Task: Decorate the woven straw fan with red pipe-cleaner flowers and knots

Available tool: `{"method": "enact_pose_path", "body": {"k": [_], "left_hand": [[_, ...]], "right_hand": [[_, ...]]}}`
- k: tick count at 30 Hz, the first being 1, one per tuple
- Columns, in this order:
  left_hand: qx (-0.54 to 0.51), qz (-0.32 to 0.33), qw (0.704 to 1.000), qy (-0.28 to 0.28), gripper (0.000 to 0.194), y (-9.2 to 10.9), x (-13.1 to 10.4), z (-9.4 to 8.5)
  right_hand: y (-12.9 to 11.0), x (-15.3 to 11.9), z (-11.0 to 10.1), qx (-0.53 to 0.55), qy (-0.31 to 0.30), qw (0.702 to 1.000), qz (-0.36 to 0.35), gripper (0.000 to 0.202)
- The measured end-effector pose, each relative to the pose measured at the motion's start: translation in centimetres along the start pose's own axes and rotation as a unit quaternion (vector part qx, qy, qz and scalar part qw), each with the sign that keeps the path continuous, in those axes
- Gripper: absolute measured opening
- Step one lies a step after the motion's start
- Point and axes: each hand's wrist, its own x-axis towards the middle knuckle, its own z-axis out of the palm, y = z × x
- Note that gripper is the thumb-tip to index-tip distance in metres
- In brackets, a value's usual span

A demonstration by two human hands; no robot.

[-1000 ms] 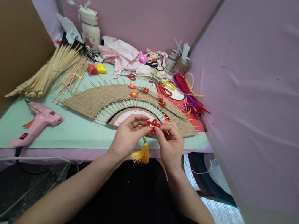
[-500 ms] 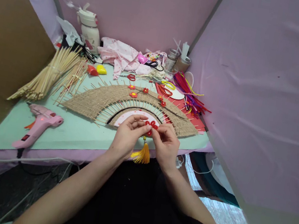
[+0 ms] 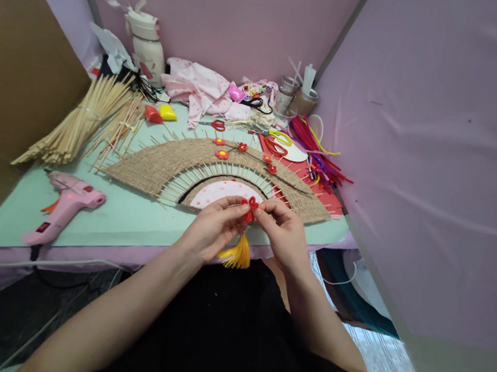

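Between my fingertips is a small red looped flower (image 3: 250, 209), pinched on its left side by my left hand (image 3: 215, 226) and on its right by my right hand (image 3: 285, 234). Both hands are closed, just above the table's front edge. Below the flower hangs a yellow tassel (image 3: 238, 252); how it joins the fan or flower is hidden by my hands. Behind them lies a fan (image 3: 146, 168) of woven twine on thin sticks, with several red and orange flowers along a dark twig and a pink dotted inner panel (image 3: 218, 195).
At the left a pink glue gun (image 3: 65, 205) lies near the edge, its cord hanging down. Bundled sticks (image 3: 82, 118), a bottle (image 3: 148, 46), red-handled scissors (image 3: 217, 125), yellow-handled scissors (image 3: 281, 137) and pipe cleaners (image 3: 316, 153) line the back. A cardboard sheet (image 3: 13, 74) stands left.
The red flower has turned between my fingers, its loops now narrower and seen more edge-on. My right hand has rolled and shifted slightly to the right. The view has tilted a little.
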Motion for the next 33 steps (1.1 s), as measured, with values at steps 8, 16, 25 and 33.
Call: {"method": "enact_pose_path", "body": {"k": [8, 16, 25, 33], "left_hand": [[0.077, -0.085, 0.992, -0.049, 0.019, 1.1, 0.0, -0.6], [0.083, -0.082, 0.989, -0.087, 0.027, 1.4, -0.2, -0.9], [0.144, -0.08, 0.981, -0.105, 0.024, 1.4, 0.0, -1.2], [0.146, -0.078, 0.983, -0.078, 0.019, 1.6, -0.3, -1.1]], "right_hand": [[-0.4, 0.0, -1.2, -0.011, -0.05, 0.999, 0.005, 0.018], [-0.3, -0.4, -1.2, -0.087, -0.047, 0.993, -0.061, 0.015], [-0.3, -0.1, -1.8, -0.064, -0.09, 0.994, -0.022, 0.016], [-0.1, 0.3, -1.6, 0.021, -0.13, 0.989, 0.062, 0.016]]}}
